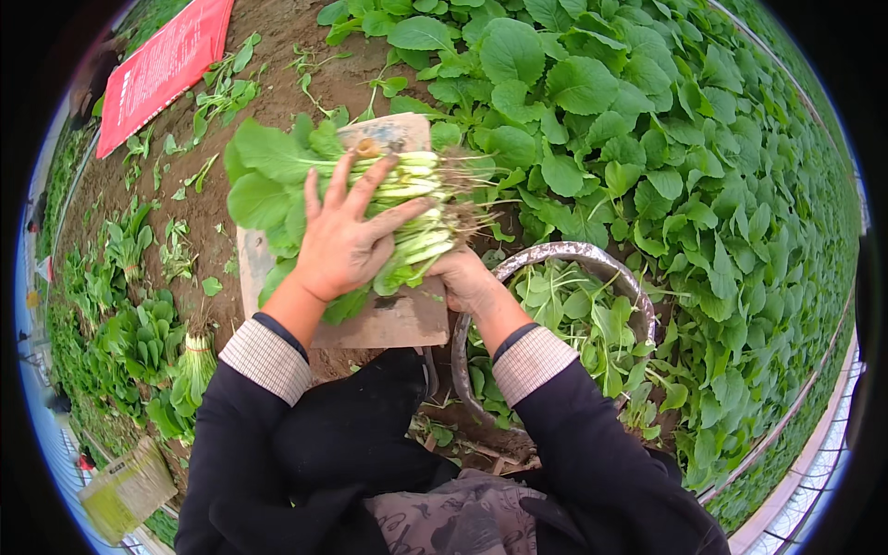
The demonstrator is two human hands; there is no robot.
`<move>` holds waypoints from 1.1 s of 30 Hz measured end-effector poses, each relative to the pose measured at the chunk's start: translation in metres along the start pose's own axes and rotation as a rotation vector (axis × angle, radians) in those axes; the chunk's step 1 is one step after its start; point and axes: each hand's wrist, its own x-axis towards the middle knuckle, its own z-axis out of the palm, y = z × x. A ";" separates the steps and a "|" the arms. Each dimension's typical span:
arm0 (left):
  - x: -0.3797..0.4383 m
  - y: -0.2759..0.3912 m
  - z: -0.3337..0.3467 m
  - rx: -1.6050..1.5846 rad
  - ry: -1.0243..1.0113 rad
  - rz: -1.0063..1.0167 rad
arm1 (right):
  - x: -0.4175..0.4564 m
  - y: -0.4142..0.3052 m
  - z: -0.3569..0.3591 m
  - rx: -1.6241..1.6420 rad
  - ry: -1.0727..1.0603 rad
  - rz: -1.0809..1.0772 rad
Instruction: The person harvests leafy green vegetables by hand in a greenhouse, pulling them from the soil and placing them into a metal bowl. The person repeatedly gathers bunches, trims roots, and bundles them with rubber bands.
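A bunch of leafy greens [409, 184] lies over a worn wooden board [388, 322], leaves to the left, pale stems and soil-covered roots to the right. My left hand [347, 239] rests across its stems from above, fingers spread and pressing on it. At the lower root end, my right hand [461, 274] grips the bunch's edge; its fingertips are hidden under the stems. Just beyond my left fingertips, a small round orange-brown thing [368, 147] sits on the board, partly covered.
A round, worn-rimmed tub [642, 305] holding loose greens stands by my right forearm. Dense growing greens [624, 139] fill the right. Tied bunches [194, 364] lie on soil at left. A red printed bag [166, 76] and a yellowish stained block [128, 489] lie farther out.
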 end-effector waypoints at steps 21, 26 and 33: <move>-0.013 -0.052 0.045 -0.043 -0.006 -0.049 | 0.126 -0.019 -0.059 -2.735 -0.213 -0.213; -0.013 -0.056 0.044 -0.068 0.007 -0.046 | 0.150 -0.055 -0.112 -3.080 0.204 0.192; -0.014 -0.056 0.044 -0.067 0.026 -0.058 | 0.158 -0.057 -0.118 -2.815 0.379 0.466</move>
